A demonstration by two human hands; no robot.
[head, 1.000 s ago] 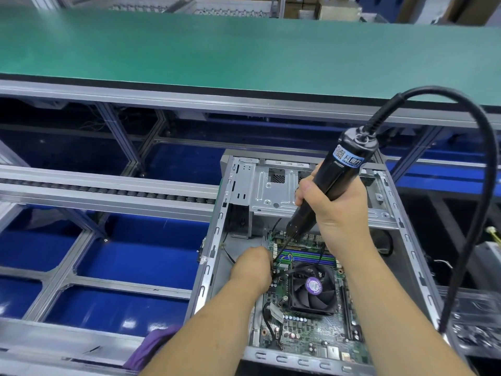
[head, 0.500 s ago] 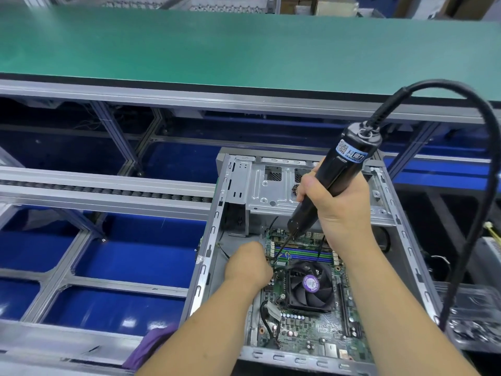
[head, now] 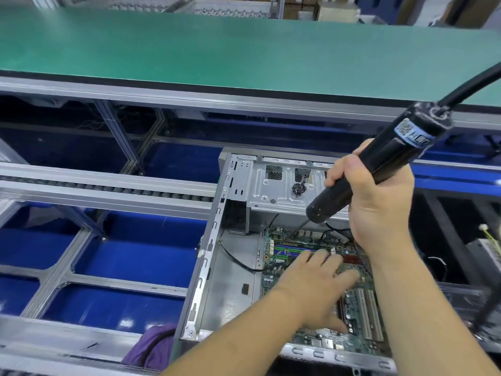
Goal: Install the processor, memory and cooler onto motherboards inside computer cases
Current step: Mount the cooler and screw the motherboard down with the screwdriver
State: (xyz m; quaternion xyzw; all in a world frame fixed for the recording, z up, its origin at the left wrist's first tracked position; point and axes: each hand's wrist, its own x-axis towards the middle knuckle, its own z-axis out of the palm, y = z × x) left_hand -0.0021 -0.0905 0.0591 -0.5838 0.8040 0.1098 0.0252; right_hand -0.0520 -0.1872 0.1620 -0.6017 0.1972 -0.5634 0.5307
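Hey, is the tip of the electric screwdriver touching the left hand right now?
Apart. The head view shows the electric screwdriver, gripped by the right hand, with its bit ending over the motherboard beyond the left hand; bare board shows between them.

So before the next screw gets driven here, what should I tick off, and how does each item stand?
1. Electric screwdriver gripped firmly by the right hand: ok.
2. Bit tip seated on a screw: cannot tell, the tip is blurred near the motherboard's far edge.
3. Left hand clear of the bit: ok, it lies flat on the board, nearer the camera.
4. Cooler in place: cannot tell, the left hand covers that spot.
5. Cable free of the computer case: ok, it arcs off up and right.
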